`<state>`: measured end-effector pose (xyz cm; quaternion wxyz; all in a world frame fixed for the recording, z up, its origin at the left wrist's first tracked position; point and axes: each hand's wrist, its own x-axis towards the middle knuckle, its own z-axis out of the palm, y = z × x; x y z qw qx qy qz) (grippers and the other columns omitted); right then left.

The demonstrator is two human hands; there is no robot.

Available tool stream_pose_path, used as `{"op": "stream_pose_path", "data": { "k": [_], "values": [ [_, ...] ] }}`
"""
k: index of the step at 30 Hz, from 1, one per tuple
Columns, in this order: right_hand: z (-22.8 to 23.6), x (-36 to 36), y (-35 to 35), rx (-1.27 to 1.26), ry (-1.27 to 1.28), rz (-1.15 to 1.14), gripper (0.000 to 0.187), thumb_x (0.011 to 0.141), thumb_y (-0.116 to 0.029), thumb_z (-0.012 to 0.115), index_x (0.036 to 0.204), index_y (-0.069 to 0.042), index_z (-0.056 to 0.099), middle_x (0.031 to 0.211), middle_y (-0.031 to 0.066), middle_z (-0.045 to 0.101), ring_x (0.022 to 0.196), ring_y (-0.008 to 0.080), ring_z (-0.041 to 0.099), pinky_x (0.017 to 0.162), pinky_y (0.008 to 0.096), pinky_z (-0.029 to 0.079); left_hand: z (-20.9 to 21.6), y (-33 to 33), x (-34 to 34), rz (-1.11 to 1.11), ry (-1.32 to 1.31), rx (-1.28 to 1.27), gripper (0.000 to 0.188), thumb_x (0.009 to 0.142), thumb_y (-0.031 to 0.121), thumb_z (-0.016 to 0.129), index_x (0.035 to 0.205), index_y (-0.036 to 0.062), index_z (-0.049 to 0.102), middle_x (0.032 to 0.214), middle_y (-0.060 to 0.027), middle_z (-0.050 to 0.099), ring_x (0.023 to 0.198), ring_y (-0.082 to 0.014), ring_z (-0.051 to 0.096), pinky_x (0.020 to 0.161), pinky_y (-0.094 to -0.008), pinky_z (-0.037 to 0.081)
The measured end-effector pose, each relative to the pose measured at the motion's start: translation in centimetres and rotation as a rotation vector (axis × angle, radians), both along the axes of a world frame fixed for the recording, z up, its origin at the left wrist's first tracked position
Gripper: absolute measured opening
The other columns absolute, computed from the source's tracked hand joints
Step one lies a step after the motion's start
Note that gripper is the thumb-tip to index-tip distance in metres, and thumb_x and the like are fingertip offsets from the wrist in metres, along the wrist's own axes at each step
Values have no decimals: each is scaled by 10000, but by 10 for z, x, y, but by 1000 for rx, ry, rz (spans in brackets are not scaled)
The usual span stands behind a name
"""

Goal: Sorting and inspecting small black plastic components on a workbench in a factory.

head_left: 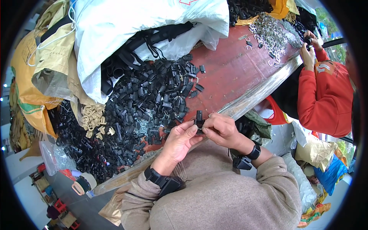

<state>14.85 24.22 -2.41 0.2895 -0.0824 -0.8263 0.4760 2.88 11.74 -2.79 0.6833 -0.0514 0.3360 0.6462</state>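
Note:
Near the front edge of the red tabletop, my left hand (179,141) is closed on a small black plastic part (199,116), its thumb and fingertips around the lower end. The part stands up between my two hands. My right hand (221,130) is pinched tight against the same part from the right; my fingers hide whether it grips a smaller piece too. A large heap of black plastic pieces (153,96) spreads to the left of my hands. A few loose black pieces (199,87) lie at the heap's right side.
White sacks (153,15) with black parts lie at the back, beside tan plastic pieces (93,117). Metal hooks (268,34) are piled at the far right. Another person in a red top (326,96) works there. A wooden edge (260,84) borders the table.

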Motion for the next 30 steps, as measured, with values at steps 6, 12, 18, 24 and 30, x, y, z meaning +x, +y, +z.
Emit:
{"op": "stream_pose_path", "data": {
  "k": [6,12,18,24,30],
  "values": [
    [1,1,8,134,6,46,132,655,9,613,722,-33,507,591,66,460,495,222,457,446,305,347,1,1,0,-42,34,-7,274,812,121,563,1040,-24,516,949,-87,587,781,-149,596,701,-236,498],
    [-1,0,12,207,16,56,154,645,-9,626,727,-37,499,585,66,452,492,226,454,449,314,342,3,4,0,-79,80,-33,270,816,124,558,1039,-22,516,931,-87,592,776,-145,597,691,-228,494],
    [-6,4,7,29,-1,41,149,657,-45,631,744,-44,511,617,69,466,532,228,475,481,316,369,4,7,0,-111,91,-18,257,834,120,526,1038,-34,508,930,-102,591,790,-156,599,699,-233,498],
    [0,34,45,341,39,-240,148,657,-19,612,785,-49,543,634,75,482,536,231,493,500,321,403,7,8,-2,-130,120,-72,233,831,99,513,1008,-52,501,900,-149,590,789,-207,608,687,-256,518],
    [43,174,141,591,-73,-1376,105,801,-54,553,891,1,553,776,32,539,709,109,515,649,205,421,5,9,-4,-139,104,-56,241,837,104,502,1020,-54,490,934,-169,578,797,-211,604,684,-249,517]
  ]
}}
